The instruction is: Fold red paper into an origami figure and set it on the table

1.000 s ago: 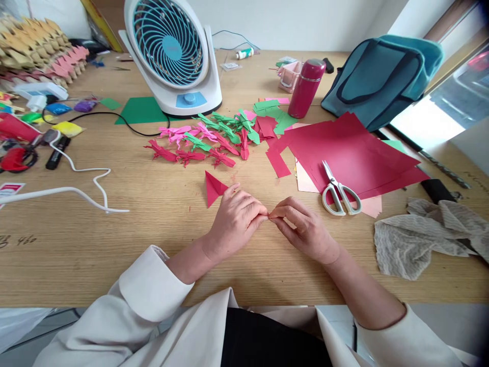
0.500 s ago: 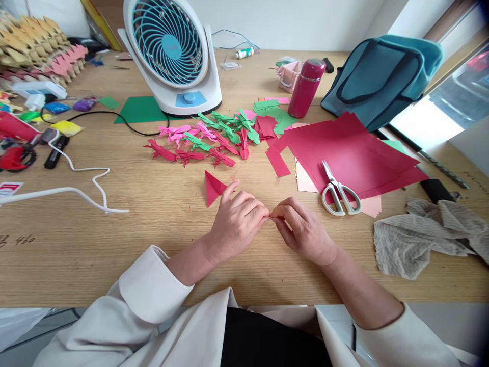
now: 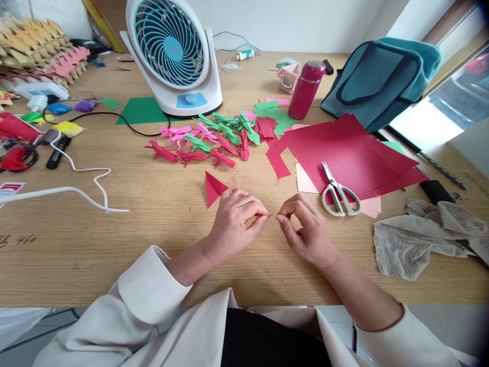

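My left hand [image 3: 236, 219] is closed in a pinch just above the table. A tiny, thin reddish paper strip [image 3: 270, 215] pokes out from its thumb and fingertip. Facing it across a narrow gap, my right hand [image 3: 305, 232] is also pinched; whether its fingertips hold the strip's other end is too small to tell. Behind my left fingers lies a folded red paper triangle [image 3: 214, 189], partly covered by the hand. Farther back, several small folded red paper figures [image 3: 191, 157] and green paper figures [image 3: 229, 127] lie in a cluster with pink ones.
White-handled scissors [image 3: 338, 191] lie on large red paper sheets [image 3: 367, 153] at the right. Behind stand a fan [image 3: 171, 56], a red flask [image 3: 306, 89] and a teal bag [image 3: 378, 84]. A grey cloth [image 3: 405, 244] lies right, a white cable [image 3: 76, 190] left.
My hands have come slightly apart, leaving a small gap between the fingertips. My raised left index finger has curled down, and the right hand has shifted a little to the right.
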A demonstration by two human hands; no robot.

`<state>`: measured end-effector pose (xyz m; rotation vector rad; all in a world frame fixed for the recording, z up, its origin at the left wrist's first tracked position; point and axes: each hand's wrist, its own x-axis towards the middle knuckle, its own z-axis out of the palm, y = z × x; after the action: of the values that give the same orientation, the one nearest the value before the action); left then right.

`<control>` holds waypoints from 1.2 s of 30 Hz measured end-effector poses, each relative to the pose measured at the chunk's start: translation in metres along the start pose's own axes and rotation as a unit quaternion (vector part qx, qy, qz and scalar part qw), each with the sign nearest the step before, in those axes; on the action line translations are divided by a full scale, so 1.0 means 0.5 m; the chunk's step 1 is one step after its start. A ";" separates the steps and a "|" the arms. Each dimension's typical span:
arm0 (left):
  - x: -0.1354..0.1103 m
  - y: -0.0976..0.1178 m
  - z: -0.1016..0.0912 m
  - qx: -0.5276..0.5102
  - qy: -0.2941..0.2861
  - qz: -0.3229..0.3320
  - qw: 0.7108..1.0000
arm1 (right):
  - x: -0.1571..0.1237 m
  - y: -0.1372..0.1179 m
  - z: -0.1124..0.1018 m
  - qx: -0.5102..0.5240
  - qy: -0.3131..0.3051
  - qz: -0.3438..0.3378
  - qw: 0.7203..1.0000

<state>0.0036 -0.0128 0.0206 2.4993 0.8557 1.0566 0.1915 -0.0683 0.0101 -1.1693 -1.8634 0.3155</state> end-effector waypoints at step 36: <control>-0.008 -0.006 0.027 -0.271 -0.017 -0.257 0.927 | -0.001 -0.005 0.040 0.068 -0.064 0.068 0.993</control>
<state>0.0101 -0.0134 0.0078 1.7029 0.9731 0.9029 0.1743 -0.0656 0.0002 -1.2075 -1.8433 0.5970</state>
